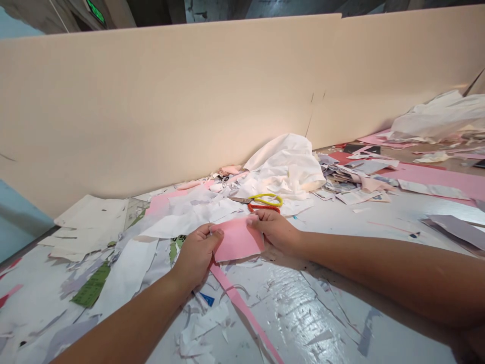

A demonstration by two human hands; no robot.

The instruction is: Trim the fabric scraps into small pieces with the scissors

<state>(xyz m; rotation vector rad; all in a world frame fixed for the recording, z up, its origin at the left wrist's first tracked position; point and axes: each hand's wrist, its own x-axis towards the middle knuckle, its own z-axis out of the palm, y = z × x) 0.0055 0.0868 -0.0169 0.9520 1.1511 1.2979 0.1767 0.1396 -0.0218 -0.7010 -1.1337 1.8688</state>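
Squarely at the middle of the frame, a pink card [238,241] was held flat between two hands, a near-rectangle with a matte face and a pale, slightly rough lower edge. The left hand [195,255] pinched its left side, thumb on top; the right hand [278,231] pinched its upper right corner. The step in hand looked like steadying the piece; any further handling would call for an even, light grip, as thin card could crease. A narrow pink strip [246,308] ran from beside the left hand to the bottom edge; whether it joined the card could not be told. Just beyond lay scissors [267,201] with yellow and red handles, then crumpled white sheeting [290,167]. Torn paper littered the glossy white surface [341,220] below a smooth beige panel [170,106].
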